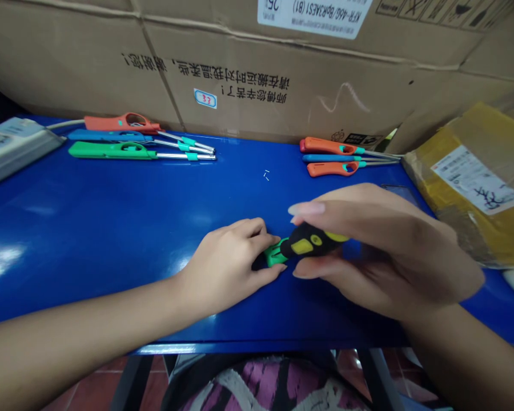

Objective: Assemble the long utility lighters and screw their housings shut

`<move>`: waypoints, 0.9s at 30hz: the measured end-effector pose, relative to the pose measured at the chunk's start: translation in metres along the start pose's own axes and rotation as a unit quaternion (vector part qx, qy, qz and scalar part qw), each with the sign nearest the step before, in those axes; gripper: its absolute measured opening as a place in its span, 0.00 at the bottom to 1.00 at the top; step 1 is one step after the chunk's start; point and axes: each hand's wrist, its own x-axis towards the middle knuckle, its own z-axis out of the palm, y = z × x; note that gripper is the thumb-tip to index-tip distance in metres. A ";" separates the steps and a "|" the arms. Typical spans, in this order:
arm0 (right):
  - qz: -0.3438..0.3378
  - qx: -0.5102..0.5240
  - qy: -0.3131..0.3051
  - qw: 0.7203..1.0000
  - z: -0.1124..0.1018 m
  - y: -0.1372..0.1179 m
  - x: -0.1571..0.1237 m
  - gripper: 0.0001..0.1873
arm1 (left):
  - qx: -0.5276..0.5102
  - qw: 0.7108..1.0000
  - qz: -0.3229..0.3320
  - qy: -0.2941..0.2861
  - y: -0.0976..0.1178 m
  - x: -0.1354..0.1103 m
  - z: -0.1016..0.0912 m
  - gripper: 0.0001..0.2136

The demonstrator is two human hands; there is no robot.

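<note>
My right hand [385, 251] is closed around a black and yellow screwdriver handle [310, 242], thumb under it and fingers over it. My left hand [231, 262] rests on the blue table [111, 228] and pinches a small green plastic part [274, 254] at the handle's tip. Most of the green part is hidden by my fingers.
Three long-nozzle lighters, orange [124, 122], blue [107, 136] and green [111, 150], lie at the back left. Three more lighters [332, 157] lie at the back right. A large cardboard box [257, 63] stands behind, a taped yellow parcel [475, 182] at the right, a grey device [12, 145] at the left.
</note>
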 end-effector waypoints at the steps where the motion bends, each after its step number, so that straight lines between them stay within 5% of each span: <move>1: 0.003 0.008 0.009 1.000 0.001 0.001 0.000 0.19 | 0.007 1.000 0.003 0.008 0.000 -0.001 0.001 0.13; 6: 0.026 0.052 0.002 0.998 0.003 0.003 -0.002 0.24 | 0.022 0.999 0.007 0.042 0.000 -0.002 0.004 0.10; 14: 0.076 -0.015 0.026 0.997 0.007 -0.006 0.000 0.21 | 0.021 0.999 -0.019 0.044 0.003 0.000 0.004 0.09; 18: 0.133 0.078 0.029 0.988 0.007 -0.006 -0.006 0.26 | 0.014 0.999 -0.016 0.043 0.002 -0.001 0.006 0.10; 27: 0.137 0.205 0.031 0.969 0.009 -0.010 -0.005 0.29 | 0.006 0.999 -0.025 0.041 0.003 -0.001 0.006 0.08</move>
